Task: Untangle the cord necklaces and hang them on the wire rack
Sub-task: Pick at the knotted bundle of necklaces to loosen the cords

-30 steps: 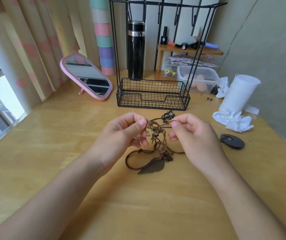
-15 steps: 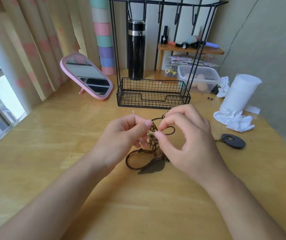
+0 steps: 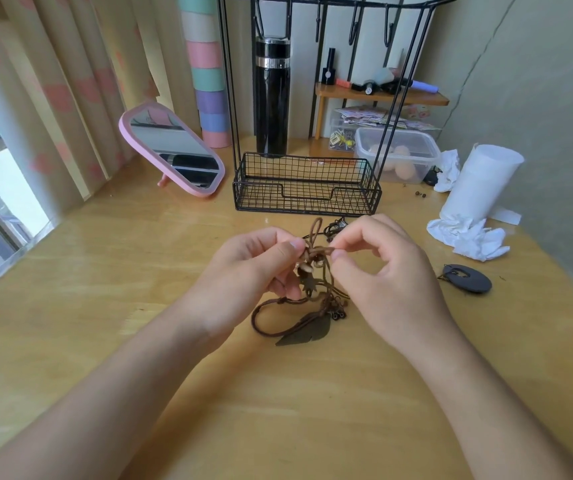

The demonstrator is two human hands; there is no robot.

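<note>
Tangled cord necklaces [image 3: 316,289] held before the wire rack [image 3: 305,185].
The knot was pinched by the left hand [image 3: 253,271] and right hand [image 3: 382,271], fingers curled.

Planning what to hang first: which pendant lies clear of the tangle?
The dark round disc pendant, alone on the table right of the right hand; the bronze leaf-shaped pendant sits in the brown cord tangle.

I see my left hand [image 3: 253,271] and right hand [image 3: 382,271] pinching the tangled cord necklaces [image 3: 316,289] above the table [image 3: 105,306], near the wire rack [image 3: 307,188].
</note>
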